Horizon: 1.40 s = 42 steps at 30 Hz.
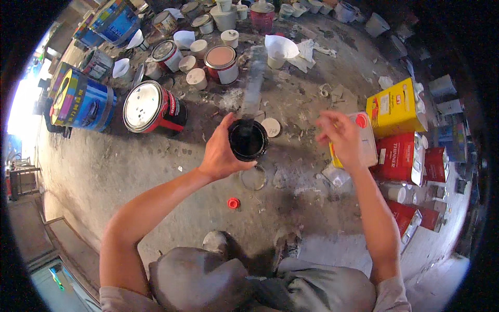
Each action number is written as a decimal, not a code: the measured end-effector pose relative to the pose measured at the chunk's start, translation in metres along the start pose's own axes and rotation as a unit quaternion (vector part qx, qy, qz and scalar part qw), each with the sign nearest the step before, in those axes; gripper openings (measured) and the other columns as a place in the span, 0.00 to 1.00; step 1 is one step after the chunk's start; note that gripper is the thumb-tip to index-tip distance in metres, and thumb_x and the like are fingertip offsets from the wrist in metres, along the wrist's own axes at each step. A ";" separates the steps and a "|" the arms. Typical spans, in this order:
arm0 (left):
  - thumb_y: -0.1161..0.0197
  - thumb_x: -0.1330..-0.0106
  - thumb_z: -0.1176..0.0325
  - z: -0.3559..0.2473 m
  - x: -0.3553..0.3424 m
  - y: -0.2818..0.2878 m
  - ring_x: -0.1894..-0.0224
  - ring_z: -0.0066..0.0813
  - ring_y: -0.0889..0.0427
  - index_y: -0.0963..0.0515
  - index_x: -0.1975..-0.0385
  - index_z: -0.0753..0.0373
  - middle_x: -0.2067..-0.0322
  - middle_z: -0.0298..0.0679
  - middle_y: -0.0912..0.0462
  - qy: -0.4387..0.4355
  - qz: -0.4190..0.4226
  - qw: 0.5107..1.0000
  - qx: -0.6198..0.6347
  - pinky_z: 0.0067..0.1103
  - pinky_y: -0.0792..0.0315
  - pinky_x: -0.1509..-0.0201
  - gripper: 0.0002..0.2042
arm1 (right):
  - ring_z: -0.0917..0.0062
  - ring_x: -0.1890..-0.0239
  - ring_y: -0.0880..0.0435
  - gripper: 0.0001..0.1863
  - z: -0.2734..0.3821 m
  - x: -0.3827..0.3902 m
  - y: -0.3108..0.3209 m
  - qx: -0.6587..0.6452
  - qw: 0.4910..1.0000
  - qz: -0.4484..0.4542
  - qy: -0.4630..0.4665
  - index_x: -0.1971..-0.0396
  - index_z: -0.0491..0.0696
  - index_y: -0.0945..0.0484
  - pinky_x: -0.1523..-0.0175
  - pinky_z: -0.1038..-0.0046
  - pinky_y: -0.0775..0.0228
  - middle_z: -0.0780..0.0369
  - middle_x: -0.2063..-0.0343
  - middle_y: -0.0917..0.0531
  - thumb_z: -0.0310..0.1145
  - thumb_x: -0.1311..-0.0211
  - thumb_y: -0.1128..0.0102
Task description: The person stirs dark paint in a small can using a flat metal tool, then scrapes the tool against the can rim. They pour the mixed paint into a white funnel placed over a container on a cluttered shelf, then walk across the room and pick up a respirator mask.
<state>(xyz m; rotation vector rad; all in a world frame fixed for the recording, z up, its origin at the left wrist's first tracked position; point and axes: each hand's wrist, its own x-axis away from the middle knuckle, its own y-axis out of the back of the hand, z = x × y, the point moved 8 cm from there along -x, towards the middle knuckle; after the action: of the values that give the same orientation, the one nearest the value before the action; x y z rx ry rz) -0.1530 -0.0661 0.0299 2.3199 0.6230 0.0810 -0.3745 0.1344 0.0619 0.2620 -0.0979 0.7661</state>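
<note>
- Left hand [221,151] wrapping partly closed around a small black can [248,139], thumb up one side, fingers behind and hidden by the can's wall.
- Holding that can above the concrete floor [119,171], roughly centre of view, open mouth facing up and dark inside.
- Stir stick [252,88] standing in the can, leaning away toward the far cans; blurred, so its surface hard to read.
- Right hand [340,136] hovering well apart from the can, fingers loosely curled and half open, gripping nothing visible; blurring makes the fingertips hard to tell.
- Hovering in front of a yellow-and-white tin [364,143], covering part of it.
- Lying just below the can: a metal ring [253,178]; nearer the knees, a red cap [233,203]; beside the can, a round pale lid [271,127].
- Resting on its side to the left: a red can [153,106], silver lid facing the camera.
- Standing at right: a yellow tin [395,106] and red tins [403,156], partly cut off by the dark rim.
- Bending straight edges toward the rim; far cans too small to make out.
</note>
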 end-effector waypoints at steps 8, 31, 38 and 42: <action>0.12 0.69 0.60 0.080 0.021 -0.007 0.36 0.44 0.30 0.57 0.28 0.66 0.37 0.50 0.35 -0.005 -0.137 0.989 0.059 0.33 0.35 0.31 0.68 | 0.79 0.67 0.15 0.14 -0.048 0.053 0.010 0.073 0.989 0.040 -0.118 0.50 0.39 0.24 0.61 0.76 0.21 0.59 0.63 0.15 0.31 0.30 0.42; 0.15 0.71 0.63 -0.038 -0.045 0.134 0.35 0.43 0.33 0.55 0.29 0.69 0.36 0.50 0.38 0.051 -0.200 0.978 0.023 0.34 0.40 0.29 0.66 | 0.70 0.36 0.31 0.29 0.053 0.180 0.038 -0.028 0.962 0.123 -0.240 0.35 0.38 0.36 0.32 0.69 0.41 0.53 0.35 0.31 0.42 0.27 0.48; 0.15 0.69 0.67 -0.264 -0.133 0.323 0.37 0.43 0.32 0.57 0.28 0.65 0.38 0.48 0.38 0.072 -0.267 0.950 0.145 0.35 0.37 0.32 0.66 | 0.53 0.45 0.21 0.41 0.126 0.245 0.047 0.327 0.918 0.166 -0.154 0.31 0.53 0.42 0.46 0.48 0.29 0.46 0.45 0.22 0.54 0.40 0.38; 0.14 0.69 0.65 -0.370 -0.170 0.414 0.38 0.43 0.32 0.58 0.28 0.66 0.38 0.49 0.40 0.082 -0.285 0.950 0.100 0.34 0.34 0.34 0.67 | 0.54 0.46 0.21 0.29 0.238 0.271 0.081 0.304 0.828 0.354 -0.311 0.48 0.45 0.20 0.42 0.51 0.31 0.45 0.52 0.18 0.53 0.40 0.40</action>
<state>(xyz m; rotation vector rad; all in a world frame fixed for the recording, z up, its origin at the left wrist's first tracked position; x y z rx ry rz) -0.2172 -0.1675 0.5982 2.2409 1.4186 -0.0642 -0.2346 0.3087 0.3570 1.1329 -0.6020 1.4258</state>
